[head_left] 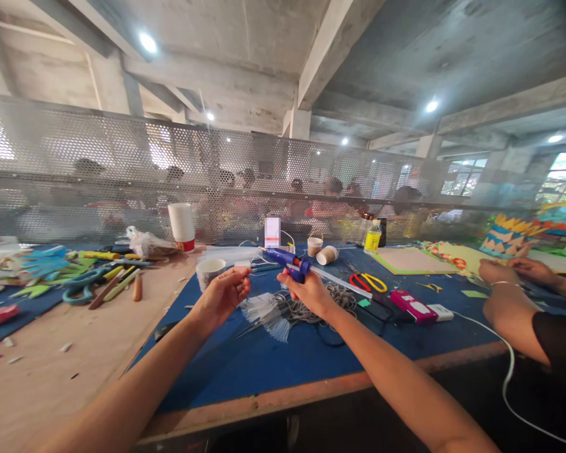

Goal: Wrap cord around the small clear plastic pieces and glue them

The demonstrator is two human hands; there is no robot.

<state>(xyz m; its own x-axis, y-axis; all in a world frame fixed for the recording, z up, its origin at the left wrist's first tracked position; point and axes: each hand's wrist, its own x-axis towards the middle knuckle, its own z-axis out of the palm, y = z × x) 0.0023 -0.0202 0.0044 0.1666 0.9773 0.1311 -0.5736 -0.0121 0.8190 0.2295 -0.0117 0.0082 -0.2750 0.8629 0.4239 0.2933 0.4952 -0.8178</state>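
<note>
Glue gun (285,257), blue, sits in the right hand (309,292), raised above the worktable; that hand is wrapped around its handle. Its nozzle points leftward, beyond and above the left hand's fingertips. From the rear a translucent glue stick (342,281) extends to the right. The left hand (226,292) is near the gun but apart from it, fingers curled and thumb drawn in; from where I stand I cannot tell whether anything is pinched there. Lower, between the hands, translucent strips (270,314) lie fanned on a blue mat (217,377), beside a tangle of grey cord (344,305). A paper cup (210,275) stands just beyond the left hand. Farther right are yellow-handled scissors (376,283), a magenta box (411,306) and a co-worker's hands (500,277).
</note>
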